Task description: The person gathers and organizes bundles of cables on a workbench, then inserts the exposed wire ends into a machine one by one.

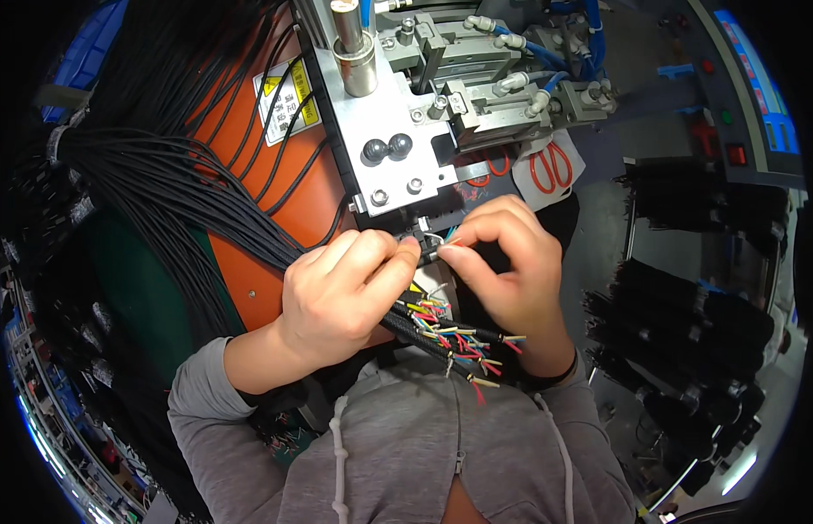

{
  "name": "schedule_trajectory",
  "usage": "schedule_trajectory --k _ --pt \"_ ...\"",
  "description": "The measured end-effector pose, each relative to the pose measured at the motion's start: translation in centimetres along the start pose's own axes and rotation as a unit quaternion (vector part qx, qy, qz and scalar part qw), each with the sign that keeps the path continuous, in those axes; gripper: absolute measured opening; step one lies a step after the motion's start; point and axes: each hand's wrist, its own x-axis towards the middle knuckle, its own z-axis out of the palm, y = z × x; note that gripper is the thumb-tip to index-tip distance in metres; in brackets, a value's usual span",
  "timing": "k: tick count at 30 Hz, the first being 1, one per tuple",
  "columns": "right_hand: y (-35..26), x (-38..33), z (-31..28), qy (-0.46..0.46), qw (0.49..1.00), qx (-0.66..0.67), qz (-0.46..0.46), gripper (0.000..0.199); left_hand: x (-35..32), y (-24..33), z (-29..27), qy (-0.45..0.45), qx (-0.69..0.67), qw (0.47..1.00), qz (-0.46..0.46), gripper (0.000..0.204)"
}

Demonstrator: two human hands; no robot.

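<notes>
Far to my left, a thick sheaf of black cables (175, 175), gathered by a pale band (55, 145), fans across an orange panel (319, 188) and runs in beneath the left hand (341, 288), so I read little slack on that side. That hand is curled, thumb and forefinger pinching a black cable end (430, 256), which sits just below the near edge of the metal fixture plate (367, 188), between the two hands. More cable ends (463, 341) with bared coloured wires splay out under the left hand, near the grey jacket (406, 437); that takes up the room between wrists and chest. The right hand (516, 262) pinches fine wires at the cable's tip between thumb and forefinger, its other fingers bent. Above it, I see red-handled scissors (551, 168) near the fixture's right side, below the cylinders (502, 109) and their blue tubes (594, 35). Right of that hand, a gap of grey floor (609, 214) separates me from hanging black cable bundles (677, 323); the control panel (734, 100) borders the upper right.
</notes>
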Motion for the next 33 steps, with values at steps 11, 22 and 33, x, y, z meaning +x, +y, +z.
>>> schedule_trajectory --k 11,22,33 --pt "3.1 -1.2 0.3 -0.023 0.976 0.162 0.141 0.008 -0.7 0.2 0.7 -0.034 0.083 0.995 0.047 0.031" --pt "3.2 0.1 2.4 0.02 0.993 -0.118 0.017 0.007 -0.7 1.1 0.7 -0.123 0.158 0.98 -0.013 0.042" --pt "3.8 -0.2 2.7 0.022 0.997 -0.039 0.065 0.007 -0.5 0.7 0.9 -0.114 0.181 0.977 -0.001 0.032"
